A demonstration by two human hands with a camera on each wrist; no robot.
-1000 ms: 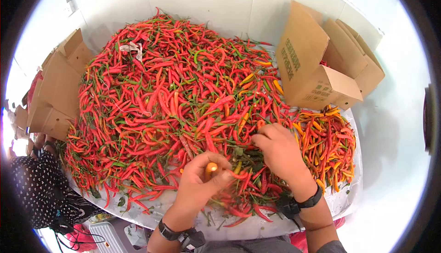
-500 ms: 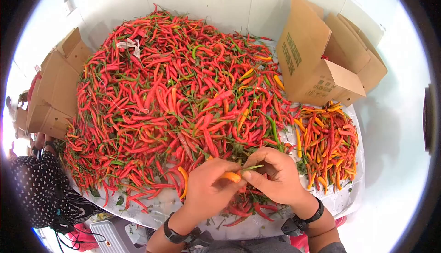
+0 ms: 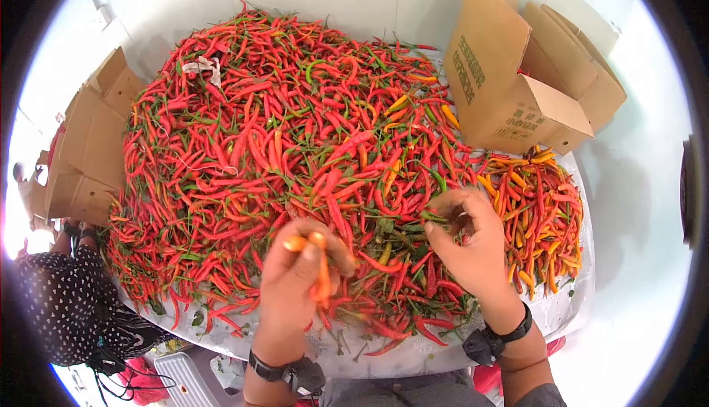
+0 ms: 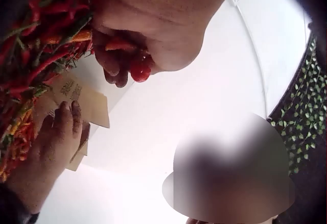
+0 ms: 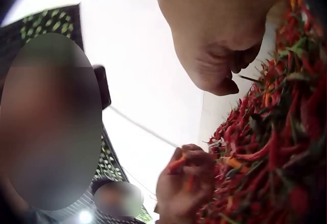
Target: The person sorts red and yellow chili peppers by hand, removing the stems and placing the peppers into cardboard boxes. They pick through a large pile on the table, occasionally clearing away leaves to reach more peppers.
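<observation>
A large heap of red peppers point(image 3: 244, 134) with green stems covers the table. My left hand point(image 3: 295, 281) is over its front part, fingers curled round orange peppers point(image 3: 323, 278); the left wrist view shows a red pepper end point(image 4: 141, 70) sticking out of that hand point(image 4: 153, 30). To the right, my right hand point(image 3: 473, 248) is above the heap with thumb and fingers bent, a green stem point(image 3: 433, 216) at its fingertips. In the right wrist view a thin dark stem point(image 5: 249, 78) shows at the pinched fingers of this hand point(image 5: 219, 45).
A smaller pile of orange and red peppers point(image 3: 543, 222) lies at the right of the table. An open cardboard box point(image 3: 487, 74) stands behind it, and another box point(image 3: 92, 141) is at the left. A person in dotted dark clothing point(image 3: 55, 296) is at the left edge.
Both hands came together over the front of the heap, then moved apart. The left went left with orange peppers; the right went right and up with a green stem.
</observation>
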